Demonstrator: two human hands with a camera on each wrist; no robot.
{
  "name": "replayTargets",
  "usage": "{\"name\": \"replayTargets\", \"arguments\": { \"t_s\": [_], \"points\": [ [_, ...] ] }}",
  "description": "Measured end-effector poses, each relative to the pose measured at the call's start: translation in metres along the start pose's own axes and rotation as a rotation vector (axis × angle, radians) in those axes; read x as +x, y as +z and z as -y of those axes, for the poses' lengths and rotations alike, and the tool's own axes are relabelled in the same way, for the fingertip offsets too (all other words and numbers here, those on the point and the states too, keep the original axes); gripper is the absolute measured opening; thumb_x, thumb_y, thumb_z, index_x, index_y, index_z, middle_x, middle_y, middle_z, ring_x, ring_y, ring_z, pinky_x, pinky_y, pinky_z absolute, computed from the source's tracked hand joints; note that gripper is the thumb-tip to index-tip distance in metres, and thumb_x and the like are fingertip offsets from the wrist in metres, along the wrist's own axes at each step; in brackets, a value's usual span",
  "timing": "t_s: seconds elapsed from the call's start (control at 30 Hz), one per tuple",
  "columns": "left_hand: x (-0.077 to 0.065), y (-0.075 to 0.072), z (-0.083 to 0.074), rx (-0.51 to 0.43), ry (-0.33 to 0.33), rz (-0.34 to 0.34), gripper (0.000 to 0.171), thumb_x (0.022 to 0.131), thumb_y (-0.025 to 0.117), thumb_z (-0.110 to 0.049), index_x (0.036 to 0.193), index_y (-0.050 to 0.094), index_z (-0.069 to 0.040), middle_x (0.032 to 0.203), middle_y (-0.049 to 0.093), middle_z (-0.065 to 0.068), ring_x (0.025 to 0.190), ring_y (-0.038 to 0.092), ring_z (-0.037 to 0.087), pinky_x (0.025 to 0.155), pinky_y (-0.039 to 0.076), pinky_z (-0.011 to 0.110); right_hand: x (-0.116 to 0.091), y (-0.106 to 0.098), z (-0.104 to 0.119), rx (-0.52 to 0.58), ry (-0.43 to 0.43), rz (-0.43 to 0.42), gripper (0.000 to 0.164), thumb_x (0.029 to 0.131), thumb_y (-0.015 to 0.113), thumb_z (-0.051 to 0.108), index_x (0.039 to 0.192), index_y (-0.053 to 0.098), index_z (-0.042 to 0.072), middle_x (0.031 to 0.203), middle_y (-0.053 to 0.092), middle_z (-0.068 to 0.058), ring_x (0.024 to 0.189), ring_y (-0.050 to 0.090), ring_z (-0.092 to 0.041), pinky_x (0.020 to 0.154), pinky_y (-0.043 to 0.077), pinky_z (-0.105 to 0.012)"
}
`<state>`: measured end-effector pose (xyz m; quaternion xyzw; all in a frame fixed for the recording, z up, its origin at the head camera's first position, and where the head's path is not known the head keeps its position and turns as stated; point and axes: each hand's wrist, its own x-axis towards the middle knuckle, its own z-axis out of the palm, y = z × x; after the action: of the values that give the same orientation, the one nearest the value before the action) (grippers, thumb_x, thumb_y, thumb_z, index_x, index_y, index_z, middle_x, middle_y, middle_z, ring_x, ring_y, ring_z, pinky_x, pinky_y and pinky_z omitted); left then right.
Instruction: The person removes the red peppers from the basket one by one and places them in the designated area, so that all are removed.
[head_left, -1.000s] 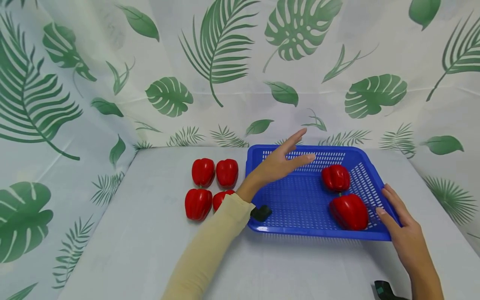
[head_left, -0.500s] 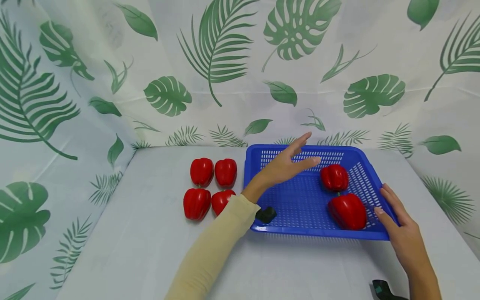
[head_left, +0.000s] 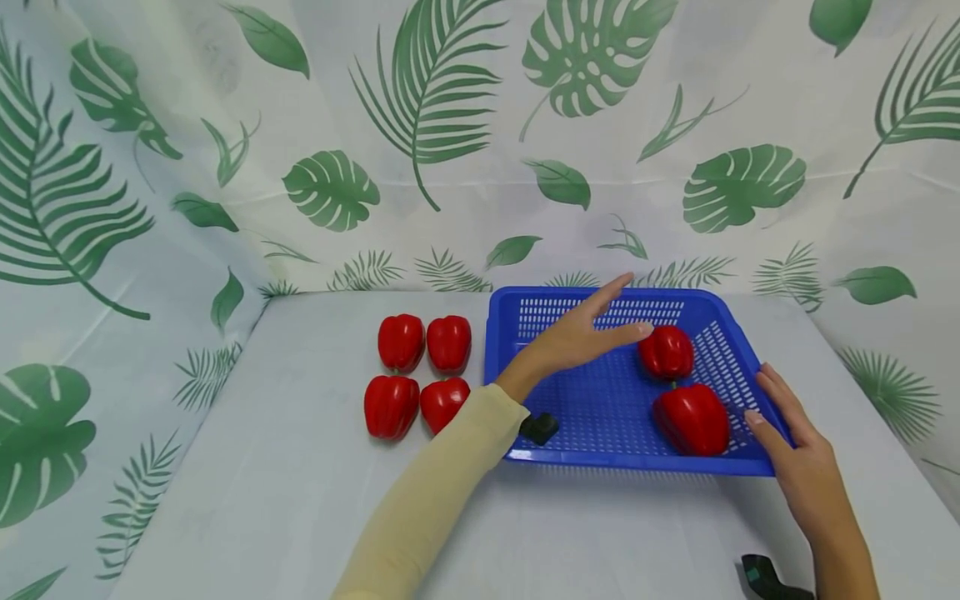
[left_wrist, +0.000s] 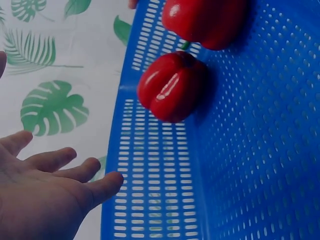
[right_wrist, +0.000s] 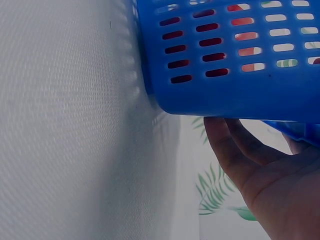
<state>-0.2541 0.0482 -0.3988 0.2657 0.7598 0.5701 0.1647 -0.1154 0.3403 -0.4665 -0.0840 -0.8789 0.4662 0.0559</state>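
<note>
My left hand (head_left: 573, 337) hangs over the blue plastic basket (head_left: 592, 460) with its fingers extended and nothing in it. In the left wrist view its fingers (left_wrist: 106, 187) are spread beside the slotted basket wall. Two red bell peppers lie in the basket's right part: a rear one (head_left: 666, 353), whose edge my left thumb overlaps in the head view, and a front one (head_left: 692, 420). My right hand (head_left: 810, 471) holds the basket's right rim, thumb on the inner side and fingers outside. From the right wrist, those fingers (right_wrist: 225, 145) show against the basket's outer wall.
Several more red bell peppers (head_left: 392, 407) stand grouped on the white table (head_left: 247, 467) left of the basket. Black devices show at the left wrist (head_left: 540, 428) and right wrist (head_left: 768, 577). A leaf-patterned curtain (head_left: 465, 208) rises behind the table.
My left hand has moved right and slightly down over the basket, closer to the rear bell pepper. My right hand stays on the rim, and the peppers keep their places.
</note>
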Motion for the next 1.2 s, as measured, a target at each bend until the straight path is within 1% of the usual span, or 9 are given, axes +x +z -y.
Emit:
{"name": "replayTargets", "arguments": {
  "t_s": [0.07,0.2,0.3,0.43,0.57,0.7,0.83,1.07,1.2],
  "points": [
    [0.003,0.001,0.001,0.005,-0.006,0.009,0.085,0.100,0.066,-0.049,0.172,0.024,-0.035,0.174,0.026,-0.012,0.159,0.028,0.017,0.122,0.036,0.056,0.000,-0.001,-0.001,0.000,0.000,0.002,0.067,0.113,0.047,0.038,0.172,0.017,0.030,0.175,0.007,0.022,0.163,-0.001,-0.030,0.111,0.018,-0.082],
    [0.011,0.006,0.003,0.003,-0.006,0.031,0.085,0.100,0.066,-0.048,0.172,0.023,-0.034,0.174,0.028,-0.009,0.158,0.029,0.012,0.122,0.037,0.051,0.000,-0.002,-0.003,0.003,0.000,0.001,0.066,0.113,0.047,0.038,0.172,0.018,0.031,0.174,0.008,0.023,0.164,0.001,-0.030,0.110,0.019,-0.081],
    [0.017,0.010,0.004,0.003,-0.005,0.040,0.085,0.100,0.066,-0.048,0.172,0.024,-0.034,0.174,0.029,-0.005,0.158,0.031,0.013,0.120,0.040,0.049,0.001,-0.002,-0.003,0.013,0.001,0.003,0.066,0.113,0.048,0.038,0.172,0.018,0.030,0.174,0.008,0.023,0.164,0.000,-0.027,0.112,0.017,-0.080],
    [0.024,0.016,0.006,0.003,-0.019,0.049,0.084,0.100,0.066,-0.048,0.172,0.024,-0.033,0.175,0.029,-0.003,0.158,0.031,0.016,0.120,0.039,0.050,0.001,0.000,-0.004,0.017,0.008,0.007,0.067,0.113,0.048,0.039,0.172,0.018,0.029,0.175,0.008,0.021,0.164,-0.001,-0.028,0.112,0.017,-0.081],
    [0.030,0.022,0.009,-0.033,-0.047,0.051,0.083,0.101,0.065,-0.047,0.172,0.024,-0.031,0.174,0.031,0.000,0.158,0.031,0.017,0.121,0.038,0.049,0.000,0.001,-0.005,0.012,-0.001,0.008,0.067,0.113,0.048,0.039,0.172,0.019,0.029,0.175,0.008,0.021,0.164,0.001,-0.028,0.110,0.019,-0.081],
    [0.033,0.026,0.012,-0.044,-0.065,0.046,0.082,0.101,0.064,-0.047,0.172,0.026,-0.031,0.173,0.032,-0.003,0.158,0.032,0.018,0.120,0.040,0.049,0.001,0.000,-0.006,0.016,-0.023,0.004,0.067,0.113,0.049,0.038,0.172,0.021,0.029,0.175,0.010,0.022,0.164,0.002,-0.023,0.111,0.018,-0.081],
    [0.036,0.028,0.013,-0.049,-0.072,0.056,0.082,0.101,0.064,-0.047,0.172,0.026,-0.029,0.174,0.030,-0.007,0.158,0.031,0.018,0.120,0.040,0.049,0.001,0.000,-0.007,0.018,-0.033,-0.002,0.066,0.113,0.049,0.036,0.172,0.021,0.030,0.174,0.011,0.023,0.163,0.003,-0.018,0.115,0.016,-0.077],
    [0.040,0.031,0.015,-0.059,-0.109,0.066,0.079,0.102,0.062,-0.049,0.172,0.028,-0.030,0.172,0.034,-0.002,0.157,0.033,0.015,0.120,0.041,0.047,0.000,-0.001,-0.006,0.029,-0.066,-0.013,0.064,0.113,0.050,0.034,0.172,0.024,0.030,0.174,0.013,0.023,0.162,0.006,-0.009,0.122,0.012,-0.066],
    [0.043,0.033,0.017,-0.052,-0.125,0.063,0.079,0.102,0.063,-0.050,0.171,0.029,-0.031,0.171,0.037,-0.001,0.156,0.035,0.015,0.119,0.042,0.048,0.000,-0.001,-0.005,0.028,-0.068,-0.011,0.064,0.113,0.050,0.034,0.172,0.024,0.030,0.174,0.013,0.023,0.161,0.006,-0.008,0.122,0.011,-0.066]
  ]
}}
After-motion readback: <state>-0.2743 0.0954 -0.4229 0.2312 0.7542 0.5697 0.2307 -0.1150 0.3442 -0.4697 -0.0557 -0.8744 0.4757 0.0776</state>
